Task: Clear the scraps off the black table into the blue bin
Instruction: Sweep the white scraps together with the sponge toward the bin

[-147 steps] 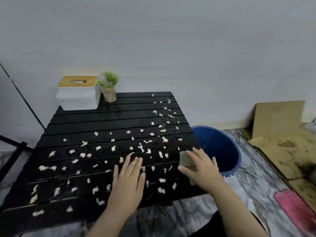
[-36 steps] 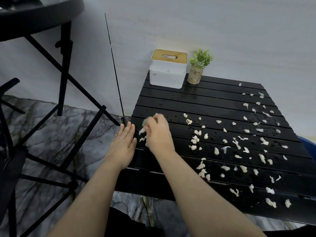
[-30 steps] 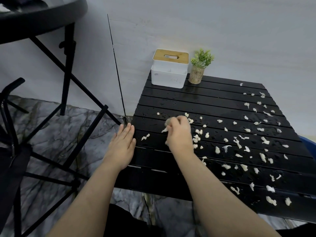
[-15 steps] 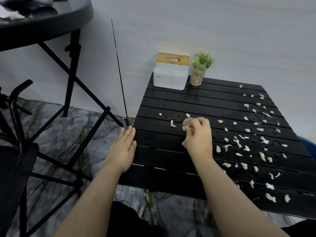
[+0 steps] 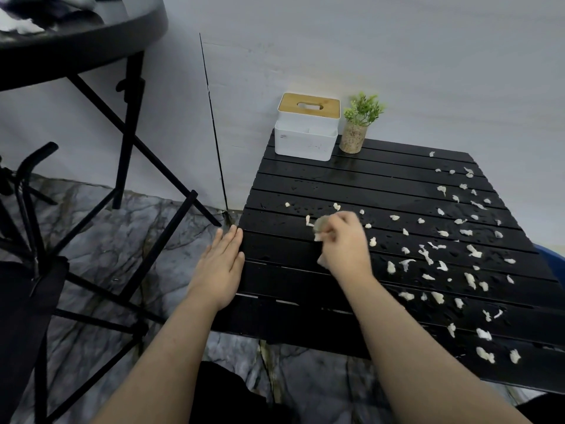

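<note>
A small grey sponge (image 5: 321, 225) is gripped in the curled right hand (image 5: 344, 244) on the black table (image 5: 305, 185). The left hand (image 5: 221, 267) is laid flat, fingers extended, at the table's left edge. White scraps (image 5: 428, 255) are scattered mainly rightward; a sliver of the blue bin (image 5: 552, 255) shows at the right edge.

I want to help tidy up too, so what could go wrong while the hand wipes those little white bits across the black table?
1. The right hand sweeps with a small grey wad; a few white scraps lie at its left and could get missed.
2. The slatted black table has gaps, so bits may drop through.
3. Only an edge of the blue bin shows at the right, so scraps could land on the floor.
</note>
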{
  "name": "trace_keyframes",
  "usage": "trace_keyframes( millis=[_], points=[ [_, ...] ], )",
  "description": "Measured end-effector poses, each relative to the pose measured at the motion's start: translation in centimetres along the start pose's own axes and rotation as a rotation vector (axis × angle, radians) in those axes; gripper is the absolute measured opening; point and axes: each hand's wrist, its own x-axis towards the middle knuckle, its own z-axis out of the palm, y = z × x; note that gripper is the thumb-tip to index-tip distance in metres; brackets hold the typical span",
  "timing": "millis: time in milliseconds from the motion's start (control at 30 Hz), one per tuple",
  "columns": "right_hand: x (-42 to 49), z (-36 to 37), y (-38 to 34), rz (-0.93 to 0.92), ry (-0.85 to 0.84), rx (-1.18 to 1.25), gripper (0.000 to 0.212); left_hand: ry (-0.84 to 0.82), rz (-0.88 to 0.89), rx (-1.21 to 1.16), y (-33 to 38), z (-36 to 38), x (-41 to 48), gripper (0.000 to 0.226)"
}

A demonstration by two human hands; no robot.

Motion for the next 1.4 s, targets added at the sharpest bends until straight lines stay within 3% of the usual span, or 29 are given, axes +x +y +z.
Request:
trace_keyframes(
  millis=[67,300,533,733,900,1000,1200,1300,1400],
  points=[
    [0.2,-2.2,0.0,0.017,0.13,0.063,0.015,0.001,-0.002,-0.004,0.0,0.0,0.0,0.049],
    [0.9,-3.4,0.6,0.024,0.184,0.162,0.007,0.003,-0.004,0.011,0.2,-0.2,-0.1,0.05],
    [0.1,1.1,-1.4,-0.053,0.112,0.174,0.006,-0.003,0.001,0.002,0.4,-0.5,0.7,0.049],
    [1.2,6.4,-1.6,-0.291,-0.116,-0.089,0.017,0.062,0.042,-0.028,3.0,-0.9,5.1,0.049],
    [3.1,2.0,3.0,-0.036,0.104,-0.114,0.017,-0.052,0.078,0.236,3.3,1.3,7.8,0.052],
    [5.0,1.5,1.7,0.025,0.232,-0.029,0.014,-0.035,0.072,0.254,2.8,1.9,8.0,0.052],
    [7.7,7.4,-1.7,-0.16,-0.135,-0.138,0.017,-0.043,0.087,0.223,2.6,1.9,8.1,0.052],
    [8.4,5.7,1.0,-0.109,-0.09,-0.175,0.019,-0.045,0.082,0.219,2.6,1.8,8.0,0.052],
    [9.3,2.3,3.8,0.146,0.081,-0.021,0.015,-0.041,0.083,0.208,2.7,1.9,7.9,0.052]
  ],
)
